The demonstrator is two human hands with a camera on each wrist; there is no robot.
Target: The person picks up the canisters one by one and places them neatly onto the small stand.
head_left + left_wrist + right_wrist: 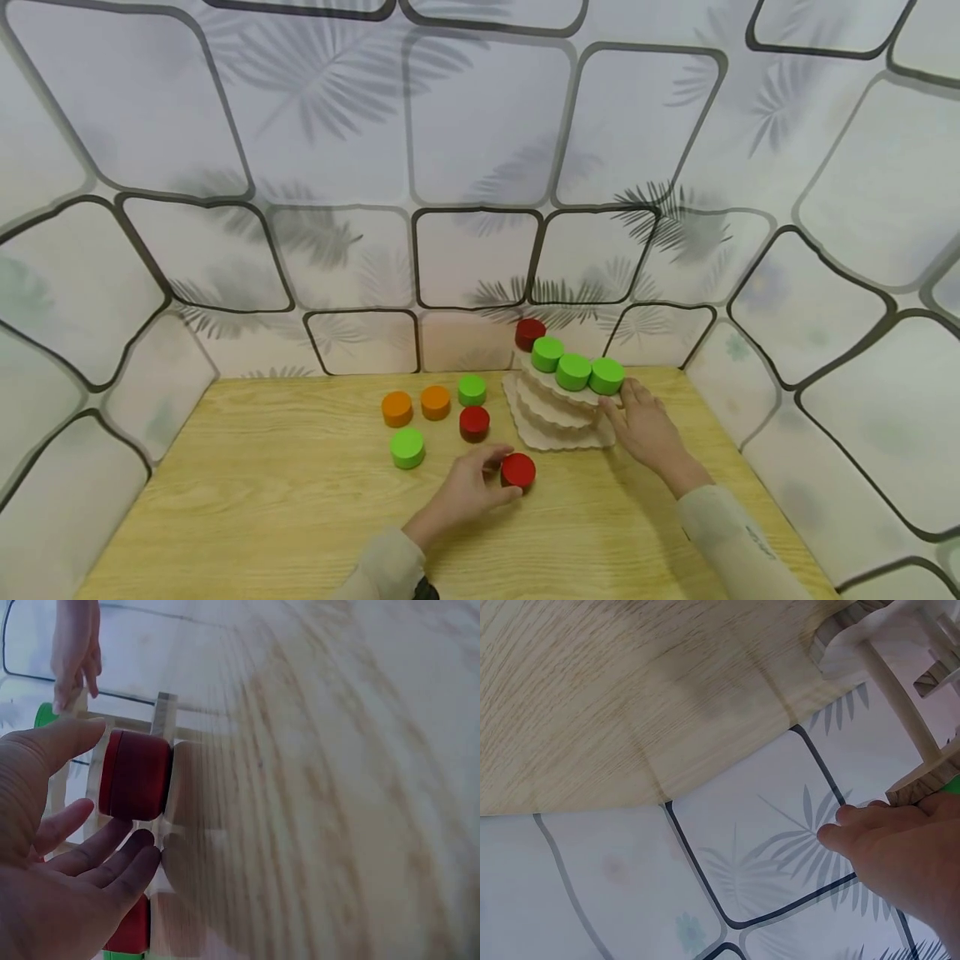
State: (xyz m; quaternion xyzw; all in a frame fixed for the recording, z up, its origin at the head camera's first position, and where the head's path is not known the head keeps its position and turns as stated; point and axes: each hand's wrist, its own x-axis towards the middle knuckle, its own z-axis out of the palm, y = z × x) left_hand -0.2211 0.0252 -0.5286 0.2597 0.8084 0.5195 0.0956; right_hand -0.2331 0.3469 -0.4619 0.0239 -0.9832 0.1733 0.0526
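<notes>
My left hand (468,487) is at the front middle of the table, thumb and fingers spread around a red round block (518,472). In the left wrist view, that red block (136,774) sits on the table between the thumb and the apart, slightly bent fingers. My right hand (648,425) touches the right end of a tiered wooden stand (558,417) with wavy edges. Its fingers (877,821) lie along the top tier's edge in the right wrist view. Three green round blocks (573,372) and one red round block (530,333) stand on the top tier.
Left of the stand lie another red block (474,424), two orange blocks (397,409) and two green blocks (407,448). Patterned white walls (480,258) enclose the wooden table (262,483) at the back and sides.
</notes>
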